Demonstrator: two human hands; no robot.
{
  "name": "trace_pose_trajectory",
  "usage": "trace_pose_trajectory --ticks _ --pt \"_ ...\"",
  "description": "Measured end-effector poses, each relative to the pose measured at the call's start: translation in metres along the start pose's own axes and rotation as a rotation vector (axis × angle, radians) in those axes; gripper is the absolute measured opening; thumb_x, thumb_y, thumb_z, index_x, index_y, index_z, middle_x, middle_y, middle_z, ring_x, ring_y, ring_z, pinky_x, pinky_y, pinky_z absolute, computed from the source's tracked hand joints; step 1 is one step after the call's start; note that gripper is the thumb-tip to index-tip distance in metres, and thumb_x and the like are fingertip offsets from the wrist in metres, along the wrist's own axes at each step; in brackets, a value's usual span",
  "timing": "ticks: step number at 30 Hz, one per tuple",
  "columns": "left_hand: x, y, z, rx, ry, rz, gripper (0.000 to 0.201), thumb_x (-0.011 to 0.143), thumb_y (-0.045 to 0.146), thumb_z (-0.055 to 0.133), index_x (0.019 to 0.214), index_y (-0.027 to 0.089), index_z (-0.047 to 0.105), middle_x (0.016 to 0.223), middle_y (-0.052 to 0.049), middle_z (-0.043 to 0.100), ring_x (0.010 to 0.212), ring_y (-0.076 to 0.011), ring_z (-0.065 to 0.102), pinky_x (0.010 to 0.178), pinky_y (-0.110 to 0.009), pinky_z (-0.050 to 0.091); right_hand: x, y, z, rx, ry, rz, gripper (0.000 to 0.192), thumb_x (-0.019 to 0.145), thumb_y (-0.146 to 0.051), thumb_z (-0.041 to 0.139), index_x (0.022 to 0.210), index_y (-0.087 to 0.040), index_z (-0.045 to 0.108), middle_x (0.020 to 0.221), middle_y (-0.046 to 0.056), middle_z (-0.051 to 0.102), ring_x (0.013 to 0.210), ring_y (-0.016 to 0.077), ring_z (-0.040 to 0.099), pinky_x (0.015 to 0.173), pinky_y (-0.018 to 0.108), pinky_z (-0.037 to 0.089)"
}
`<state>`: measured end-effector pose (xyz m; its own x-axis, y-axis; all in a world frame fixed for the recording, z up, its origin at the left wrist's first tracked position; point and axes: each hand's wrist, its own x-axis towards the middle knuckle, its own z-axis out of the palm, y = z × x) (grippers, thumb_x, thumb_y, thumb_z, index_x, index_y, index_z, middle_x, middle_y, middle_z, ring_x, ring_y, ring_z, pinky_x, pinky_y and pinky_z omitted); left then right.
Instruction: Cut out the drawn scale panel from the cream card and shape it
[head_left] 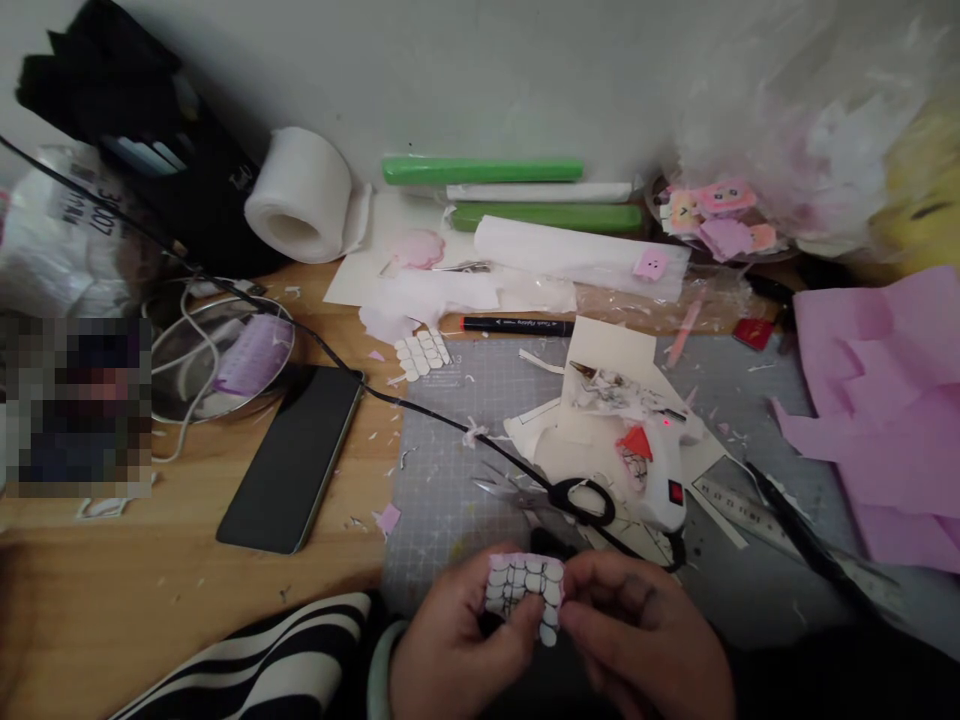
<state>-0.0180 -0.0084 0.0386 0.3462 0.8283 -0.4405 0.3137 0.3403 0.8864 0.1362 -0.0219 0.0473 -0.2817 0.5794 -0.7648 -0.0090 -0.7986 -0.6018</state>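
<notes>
Low in the middle, my left hand (465, 635) is closed on a small scale-patterned paper piece (523, 582), its thumb pressed on the front. White scallops outlined in black cover the piece, and pink shows along its top and right edges. My right hand (645, 630) pinches the right edge with thumb and fingers; the exact fingertip contact is partly hidden. Just beyond the hands lie black-handled scissors (583, 500) and a white hot glue gun (664, 480) with a small red light on. A similar white scalloped cutout (424, 355) rests on the grey cutting mat (480, 400).
A black cable (322, 345) crosses the table over the scissors. At left are a phone (292, 460), a clear bowl (217, 360) and a paper roll (300, 195). To the right lie a steel ruler (750, 510), a black-handled tool (802, 530) and pink sheet material (885, 420). Scraps litter the mat.
</notes>
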Motion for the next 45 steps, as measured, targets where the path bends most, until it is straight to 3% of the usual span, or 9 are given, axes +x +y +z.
trace_pose_trajectory --ticks 12,18,28,32,35,38,45 --pt "0.001 0.001 0.002 0.032 -0.026 0.015 0.022 0.069 0.025 0.046 0.074 0.011 0.062 0.061 -0.006 0.062 0.056 -0.0156 0.056 0.055 -0.023 0.047 0.001 0.0 0.002 -0.015 -0.001 -0.012 0.02 0.062 -0.032 0.057 0.067 -0.015 0.049 0.038 -0.01 0.044 0.025 -0.0003 0.029 0.025 0.011 0.019" --pt "0.002 0.001 0.002 0.092 -0.016 0.006 0.022 0.069 0.025 0.045 0.072 0.011 0.061 0.06 -0.006 0.061 0.056 -0.016 0.055 0.054 -0.023 0.046 0.001 0.002 0.0 -0.023 0.013 -0.029 0.021 0.063 -0.032 0.055 0.072 -0.013 0.052 0.041 -0.009 0.044 0.026 0.0 0.03 0.026 0.012 0.021" --pt "-0.001 0.002 0.003 0.147 -0.075 0.118 0.017 0.071 0.021 0.044 0.063 0.014 0.057 0.053 0.0 0.054 0.048 -0.0113 0.048 0.047 -0.018 0.039 0.003 0.004 0.003 -0.139 0.088 -0.04 0.011 0.062 -0.023 0.054 0.067 -0.013 0.054 0.046 -0.007 0.044 0.033 0.0009 0.032 0.03 0.012 0.022" --pt "-0.003 -0.001 0.002 0.078 -0.047 0.07 0.017 0.073 0.024 0.047 0.067 0.014 0.059 0.057 -0.001 0.055 0.053 -0.0121 0.049 0.051 -0.019 0.039 0.002 0.005 0.001 -0.124 0.072 -0.048 0.013 0.066 -0.025 0.054 0.07 -0.013 0.055 0.042 -0.009 0.04 0.031 0.0001 0.029 0.03 0.012 0.02" --pt "-0.004 -0.005 0.001 -0.066 0.02 -0.016 0.018 0.075 0.029 0.05 0.075 0.015 0.061 0.062 0.0 0.056 0.058 -0.0122 0.048 0.056 -0.02 0.04 0.001 0.003 -0.001 -0.028 -0.005 -0.028 0.027 0.066 -0.04 0.056 0.071 -0.013 0.054 0.038 -0.01 0.041 0.025 0.0001 0.025 0.027 0.013 0.017" --pt "-0.004 -0.009 0.0 -0.19 0.018 -0.076 0.02 0.075 0.034 0.054 0.074 0.017 0.062 0.061 0.002 0.054 0.059 -0.0115 0.046 0.058 -0.019 0.04 0.0 0.002 -0.001 0.036 0.028 -0.027 0.037 0.062 -0.049 0.058 0.071 -0.013 0.054 0.038 -0.009 0.043 0.024 0.0 0.026 0.025 0.013 0.017" --pt "-0.007 -0.014 0.0 -0.181 0.021 -0.107 0.022 0.074 0.038 0.057 0.08 0.019 0.066 0.068 0.0 0.06 0.065 -0.0134 0.05 0.062 -0.021 0.041 0.001 0.004 0.0 0.014 0.012 -0.037 0.033 0.065 -0.042 0.059 0.076 -0.011 0.057 0.037 -0.01 0.042 0.024 -0.0006 0.026 0.025 0.011 0.018"
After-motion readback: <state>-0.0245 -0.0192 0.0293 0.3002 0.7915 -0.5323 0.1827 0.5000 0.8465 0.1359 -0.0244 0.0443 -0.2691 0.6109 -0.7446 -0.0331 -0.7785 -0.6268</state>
